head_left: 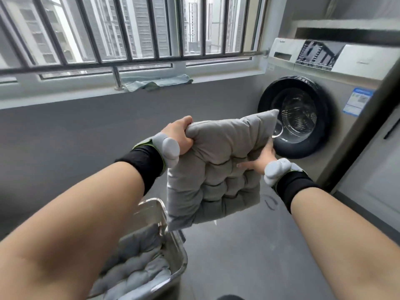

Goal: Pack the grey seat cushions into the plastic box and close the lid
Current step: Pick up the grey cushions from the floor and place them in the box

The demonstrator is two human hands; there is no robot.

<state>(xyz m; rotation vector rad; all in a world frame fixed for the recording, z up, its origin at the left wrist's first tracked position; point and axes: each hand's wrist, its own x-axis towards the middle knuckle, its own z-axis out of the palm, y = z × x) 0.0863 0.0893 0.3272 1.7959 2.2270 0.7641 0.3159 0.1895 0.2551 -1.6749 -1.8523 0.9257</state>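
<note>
With the left hand [180, 135] and right hand [263, 158] gripping opposite edges of the grey cushion [213, 169], the operator needed to lower it flat into the plastic box [173, 252] below the hands, onto the cushion already inside [134, 263].

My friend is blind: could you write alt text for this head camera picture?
Two hands, left hand and right hand, hold a grey seat cushion above a clear plastic box already holding another cushion; a washing machine stands beyond.
</note>
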